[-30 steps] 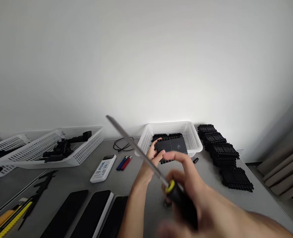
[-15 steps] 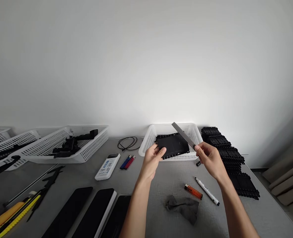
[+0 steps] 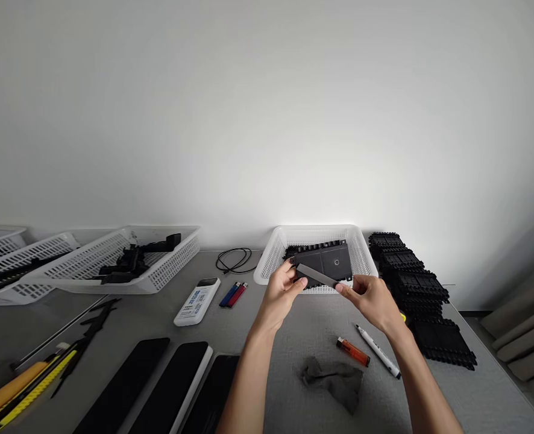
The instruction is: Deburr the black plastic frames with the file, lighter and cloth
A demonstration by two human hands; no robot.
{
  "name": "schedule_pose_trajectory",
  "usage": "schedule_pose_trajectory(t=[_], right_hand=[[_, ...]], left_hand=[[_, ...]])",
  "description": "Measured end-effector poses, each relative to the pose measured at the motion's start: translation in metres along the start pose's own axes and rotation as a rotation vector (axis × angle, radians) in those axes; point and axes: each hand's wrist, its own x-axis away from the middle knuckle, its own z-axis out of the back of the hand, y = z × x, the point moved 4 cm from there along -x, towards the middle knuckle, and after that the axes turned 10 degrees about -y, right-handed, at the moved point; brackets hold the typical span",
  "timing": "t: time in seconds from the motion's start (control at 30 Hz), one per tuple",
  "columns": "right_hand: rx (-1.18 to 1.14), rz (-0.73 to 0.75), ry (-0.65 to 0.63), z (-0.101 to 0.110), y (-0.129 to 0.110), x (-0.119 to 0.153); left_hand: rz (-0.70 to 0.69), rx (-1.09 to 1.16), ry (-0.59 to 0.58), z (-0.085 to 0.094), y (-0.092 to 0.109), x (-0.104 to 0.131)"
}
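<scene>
My left hand (image 3: 279,295) grips a black plastic panel (image 3: 328,260) by its left end, thumb at the lower edge. The panel has toothed edges and a small round mark near its right side; it is held tilted above a white basket. Pinched in my right hand (image 3: 373,301) is a grey flat file (image 3: 316,276), its blade lying across the panel's lower left part. Its handle is mostly covered by my palm, with a yellow bit showing beside the wrist. Below my hands lie an orange lighter (image 3: 353,352), a white marker (image 3: 378,351) and a crumpled grey cloth (image 3: 332,382).
The white basket (image 3: 267,260) stands against the wall. Stacks of black toothed panels (image 3: 443,340) line the right side. To the left are two lighters (image 3: 233,295), a white device (image 3: 197,302), a black cable (image 3: 235,260), phone-like slabs (image 3: 170,386), calipers (image 3: 93,328) and another basket (image 3: 172,271).
The panel has been turned in my left hand, showing a face with a round mark. My right hand has lowered the file from raised across the panel's right corner to its lower left part.
</scene>
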Motion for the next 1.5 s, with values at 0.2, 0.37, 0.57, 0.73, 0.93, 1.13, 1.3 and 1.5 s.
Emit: schedule_pose_trajectory(t=[0.2, 0.37, 0.57, 0.73, 0.93, 1.13, 1.3, 1.5], right_hand=[[0.055, -0.023, -0.033, 0.003, 0.004, 0.000], [0.124, -0.048, 0.011, 0.020, 0.009, 0.006], [0.171, -0.017, 0.025, 0.017, 0.001, 0.009], [0.214, -0.034, 0.003, 0.019, 0.003, 0.011], [0.223, 0.028, 0.008, 0.020, -0.005, 0.016], [0.205, -0.003, 0.026, 0.041, 0.009, 0.021], [0.244, -0.041, 0.061, 0.055, 0.018, 0.025], [0.276, -0.033, 0.025, 0.047, 0.013, 0.023]], left_hand=[[-0.037, 0.015, -0.019, -0.001, 0.004, 0.002], [-0.055, 0.028, 0.020, 0.003, 0.005, 0.002], [-0.004, -0.003, -0.009, 0.001, 0.001, 0.003], [-0.019, -0.008, -0.017, 0.003, 0.007, 0.008], [-0.045, -0.044, -0.090, -0.004, 0.017, 0.015], [-0.056, 0.031, 0.086, 0.005, 0.014, 0.011], [-0.109, 0.025, 0.236, 0.013, 0.006, 0.005], [-0.141, 0.009, 0.184, 0.010, 0.008, 0.005]])
